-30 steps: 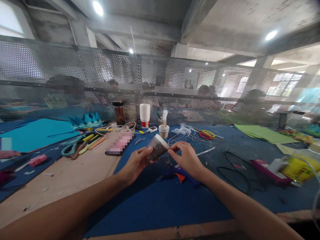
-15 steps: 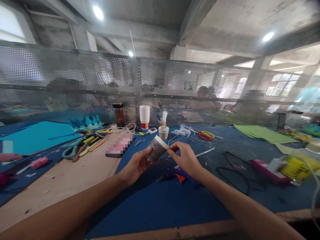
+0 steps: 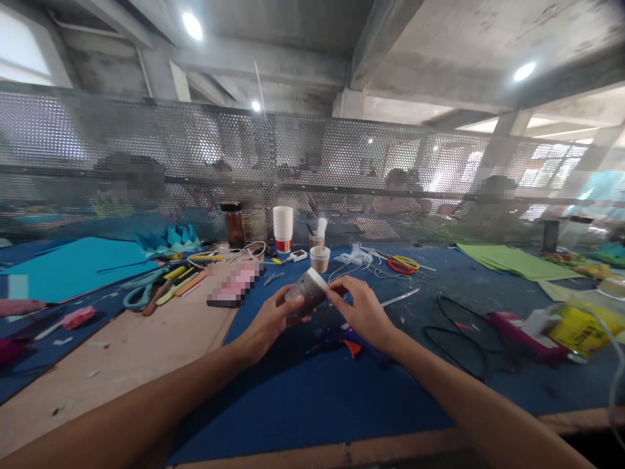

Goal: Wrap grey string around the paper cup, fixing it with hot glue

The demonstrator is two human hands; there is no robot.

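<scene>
A small paper cup (image 3: 308, 293) with a grey, ribbed-looking wrap and a white rim tilts to the right above the blue mat. My left hand (image 3: 268, 322) is closed around its lower part, thumb across the near side. At the rim's right edge, my right hand (image 3: 360, 306) has thumb and forefinger pinched together, touching the cup; whatever lies between the fingertips is too small to make out. Loose pale cord (image 3: 359, 268) trails over the table just behind these fingers. Under my right hand lies a dark blue tool with an orange-red part (image 3: 352, 348), partly hidden by the hand.
Behind the cup stand a small tub (image 3: 319, 260), a stack of paper cups (image 3: 282, 228) and a dark jar (image 3: 233, 225). Red-and-yellow scissors (image 3: 403, 264) lie right of the cord. Cutters and knives (image 3: 178, 283) and a phone (image 3: 234, 283) lie left. A perforated screen (image 3: 312, 169) closes off the back.
The cup has turned slightly in my left hand, and the left thumb has shifted right across its side. My right hand stays pinched at the rim, almost unmoved.
</scene>
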